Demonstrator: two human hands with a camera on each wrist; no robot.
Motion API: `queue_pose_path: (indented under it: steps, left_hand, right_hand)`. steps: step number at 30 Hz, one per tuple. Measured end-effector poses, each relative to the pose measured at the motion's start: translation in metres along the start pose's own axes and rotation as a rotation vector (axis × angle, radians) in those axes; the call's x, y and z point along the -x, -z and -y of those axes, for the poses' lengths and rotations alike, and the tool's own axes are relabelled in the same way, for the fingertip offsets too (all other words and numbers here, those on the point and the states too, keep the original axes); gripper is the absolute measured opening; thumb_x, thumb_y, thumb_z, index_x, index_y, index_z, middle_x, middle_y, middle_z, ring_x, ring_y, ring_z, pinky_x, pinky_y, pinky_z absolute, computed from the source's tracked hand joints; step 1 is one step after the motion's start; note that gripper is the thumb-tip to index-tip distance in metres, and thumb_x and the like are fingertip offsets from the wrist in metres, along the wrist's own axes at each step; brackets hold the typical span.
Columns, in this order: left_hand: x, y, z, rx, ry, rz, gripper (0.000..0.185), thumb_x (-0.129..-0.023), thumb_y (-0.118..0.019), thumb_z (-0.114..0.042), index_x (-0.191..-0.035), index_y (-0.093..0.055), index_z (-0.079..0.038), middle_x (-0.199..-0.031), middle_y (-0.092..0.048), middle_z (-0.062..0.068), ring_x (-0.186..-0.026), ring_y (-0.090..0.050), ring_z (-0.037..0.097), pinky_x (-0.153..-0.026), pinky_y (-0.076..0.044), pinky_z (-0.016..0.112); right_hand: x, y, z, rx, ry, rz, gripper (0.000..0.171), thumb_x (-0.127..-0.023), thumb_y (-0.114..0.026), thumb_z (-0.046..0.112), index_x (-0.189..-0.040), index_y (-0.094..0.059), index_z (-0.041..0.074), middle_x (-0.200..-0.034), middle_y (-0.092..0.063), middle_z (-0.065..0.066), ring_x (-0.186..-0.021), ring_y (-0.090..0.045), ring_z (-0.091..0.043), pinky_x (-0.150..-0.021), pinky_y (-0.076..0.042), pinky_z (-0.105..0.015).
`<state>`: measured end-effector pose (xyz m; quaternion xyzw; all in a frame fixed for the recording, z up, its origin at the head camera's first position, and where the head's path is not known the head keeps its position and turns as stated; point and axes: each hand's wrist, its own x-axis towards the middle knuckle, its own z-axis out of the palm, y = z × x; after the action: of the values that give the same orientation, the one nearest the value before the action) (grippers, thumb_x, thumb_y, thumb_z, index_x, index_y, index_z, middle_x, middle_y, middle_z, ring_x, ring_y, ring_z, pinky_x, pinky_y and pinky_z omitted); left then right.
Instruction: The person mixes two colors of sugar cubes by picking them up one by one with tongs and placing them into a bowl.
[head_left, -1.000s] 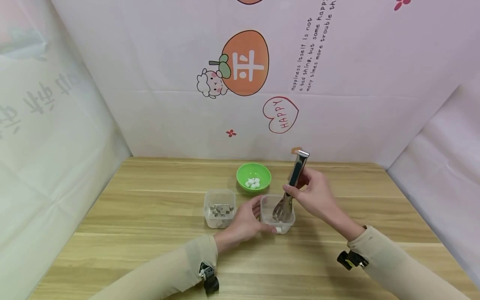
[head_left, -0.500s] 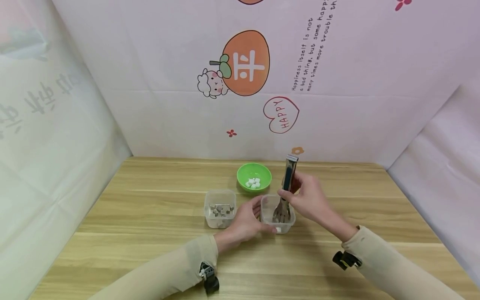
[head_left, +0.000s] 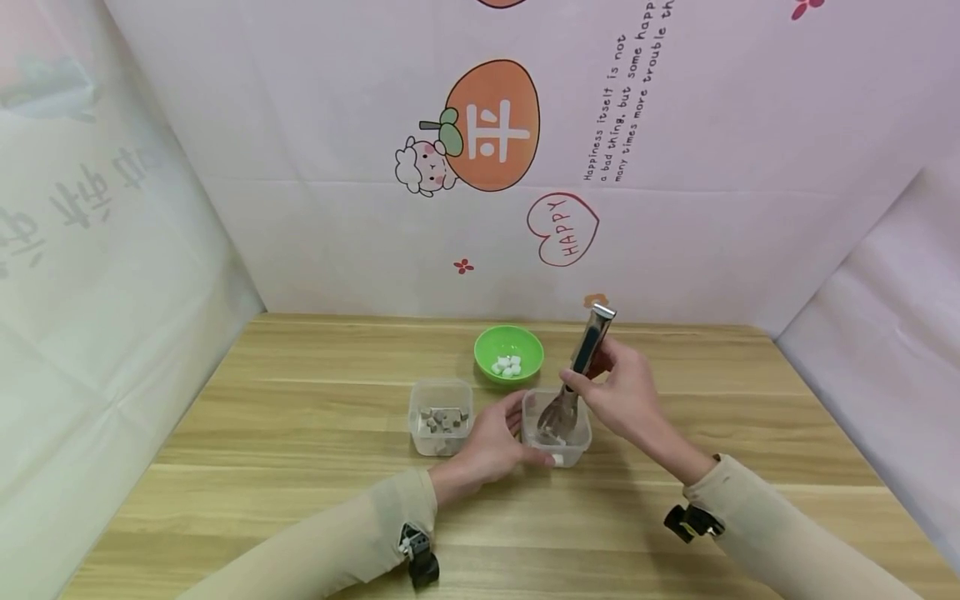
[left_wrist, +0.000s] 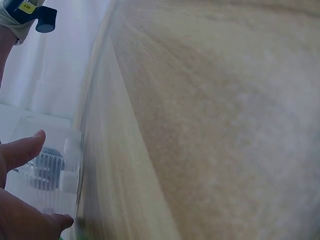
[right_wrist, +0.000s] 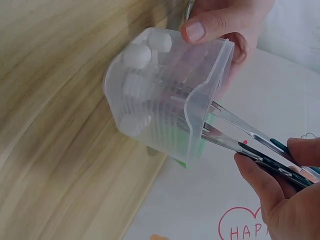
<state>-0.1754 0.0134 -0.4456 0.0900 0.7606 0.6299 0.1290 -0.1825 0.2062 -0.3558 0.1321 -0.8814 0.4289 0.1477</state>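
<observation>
My right hand (head_left: pixel 618 387) holds metal tongs (head_left: pixel 588 340) with dark grips, pinched between thumb and fingers. Their slotted heads reach down into a clear plastic container (head_left: pixel 574 455). In the right wrist view, the two arms of the tongs stand slightly apart, and several white rounded pieces (right_wrist: pixel 136 56) lie at the container's bottom. My left hand (head_left: pixel 491 443) grips that container from its left, thumb on the near wall and fingers at the far side. Through the wall, the left wrist view shows the slotted tong head (left_wrist: pixel 49 167) beside white pieces.
Behind the container stands a green bowl (head_left: pixel 486 340) with several white pieces (head_left: pixel 507 367). Left of my left hand is a second clear container (head_left: pixel 417 437) holding small grey-brown cubes (head_left: pixel 442 419). A printed white cloth (head_left: pixel 337 242) rises behind the wooden table (head_left: pixel 300 450).
Inside the container the tong heads shift right, then back left, while the handle tilts upright and then leans right again. My right hand moves slightly left. My left hand and the container stay put.
</observation>
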Motion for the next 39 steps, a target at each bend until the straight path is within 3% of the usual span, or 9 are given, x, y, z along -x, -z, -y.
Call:
queue_pose_path:
  steps: [6, 20, 34, 39]
  left_hand:
    - [0.000, 0.001, 0.000, 0.004, -0.005, 0.003, 0.108, -0.067, -0.098, 0.001, -0.159, -0.041, -0.003, -0.159, -0.049, 0.012, -0.145, -0.047, 0.031, -0.122, -0.039, 0.039]
    - [0.000, 0.001, 0.000, 0.010, -0.002, -0.005, 0.108, -0.066, -0.098, 0.002, -0.159, -0.043, -0.005, -0.158, -0.050, 0.012, -0.145, -0.048, 0.031, -0.121, -0.040, 0.039]
    - [0.000, 0.000, 0.001, 0.016, -0.023, -0.004, 0.106, -0.066, -0.098, 0.003, -0.158, -0.044, -0.004, -0.158, -0.051, 0.012, -0.145, -0.048, 0.031, -0.121, -0.040, 0.038]
    - [0.000, 0.000, 0.000, 0.009, -0.011, -0.003, 0.107, -0.066, -0.098, 0.002, -0.158, -0.044, -0.004, -0.158, -0.050, 0.012, -0.145, -0.048, 0.031, -0.121, -0.040, 0.040]
  right_hand:
    - [0.003, -0.001, -0.001, 0.014, -0.026, 0.032, 0.017, -0.088, -0.084, 0.004, -0.090, -0.067, 0.004, -0.075, -0.068, -0.004, -0.070, -0.063, -0.021, -0.057, -0.051, -0.026]
    - [0.005, -0.005, -0.003, -0.020, -0.015, 0.012, 0.018, -0.088, -0.083, 0.003, -0.093, -0.066, 0.005, -0.078, -0.068, -0.005, -0.070, -0.062, -0.021, -0.055, -0.050, -0.026]
    - [0.004, -0.002, -0.006, -0.034, -0.035, -0.029, 0.014, -0.089, -0.081, 0.001, -0.094, -0.068, 0.001, -0.079, -0.070, -0.007, -0.071, -0.065, -0.025, -0.054, -0.049, -0.024]
    - [0.000, 0.004, -0.006, -0.068, -0.043, -0.060, 0.013, -0.090, -0.081, 0.001, -0.093, -0.068, 0.000, -0.078, -0.071, -0.009, -0.070, -0.065, -0.021, -0.056, -0.052, -0.022]
